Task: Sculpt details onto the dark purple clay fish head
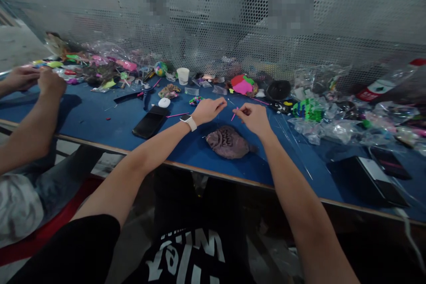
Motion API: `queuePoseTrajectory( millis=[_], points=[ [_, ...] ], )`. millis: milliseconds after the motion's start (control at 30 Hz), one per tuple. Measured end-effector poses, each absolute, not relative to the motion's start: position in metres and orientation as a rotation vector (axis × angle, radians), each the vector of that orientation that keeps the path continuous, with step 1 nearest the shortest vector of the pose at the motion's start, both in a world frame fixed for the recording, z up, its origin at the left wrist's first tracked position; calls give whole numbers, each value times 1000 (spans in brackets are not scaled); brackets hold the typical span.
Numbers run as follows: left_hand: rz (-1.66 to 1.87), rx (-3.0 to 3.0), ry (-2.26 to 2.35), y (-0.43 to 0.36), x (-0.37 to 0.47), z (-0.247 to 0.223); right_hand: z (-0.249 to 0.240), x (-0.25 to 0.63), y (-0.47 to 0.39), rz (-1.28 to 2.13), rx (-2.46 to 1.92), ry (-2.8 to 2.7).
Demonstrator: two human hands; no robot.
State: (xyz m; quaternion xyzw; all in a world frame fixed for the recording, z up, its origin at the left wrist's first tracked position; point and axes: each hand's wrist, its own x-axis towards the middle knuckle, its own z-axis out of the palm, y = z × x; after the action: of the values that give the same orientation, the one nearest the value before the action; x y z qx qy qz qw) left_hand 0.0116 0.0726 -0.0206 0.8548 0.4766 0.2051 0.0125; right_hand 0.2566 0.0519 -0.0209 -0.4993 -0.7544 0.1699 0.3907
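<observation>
A brown fish-shaped clay piece (228, 142) with carved scale marks lies on the blue table (186, 144) near its front edge. Above and left of it, my left hand (210, 110) is pinched closed; whatever lies between its fingertips is too small to make out. My right hand (253, 116), above and right of the fish, grips a thin pink stick (234, 114) between thumb and fingers. The two hands are apart, and neither touches the fish. A small multicoloured lump (195, 100) lies just behind my left hand.
A black phone (150, 122), white case (163, 102), pliers (145, 96) and white cup (183, 76) stand left. Clay pieces and plastic bags (342, 129) line the back and right, near a black box (362, 179). Another person's hands (49, 80) work far left.
</observation>
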Motion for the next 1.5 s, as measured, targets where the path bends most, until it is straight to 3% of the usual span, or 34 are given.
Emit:
queuePoseTrajectory(
  millis=[467, 667, 1500],
  points=[
    [684, 2771, 1170, 74, 15, -32, -27, 258, 55, 473, -1119, -1898],
    [398, 2861, 1223, 65, 18, -27, -24, 255, 53, 526, -1141, -1920],
    [357, 2894, 1213, 69, 15, -29, -24, 253, 51, 541, -1170, -1951]
  ],
)
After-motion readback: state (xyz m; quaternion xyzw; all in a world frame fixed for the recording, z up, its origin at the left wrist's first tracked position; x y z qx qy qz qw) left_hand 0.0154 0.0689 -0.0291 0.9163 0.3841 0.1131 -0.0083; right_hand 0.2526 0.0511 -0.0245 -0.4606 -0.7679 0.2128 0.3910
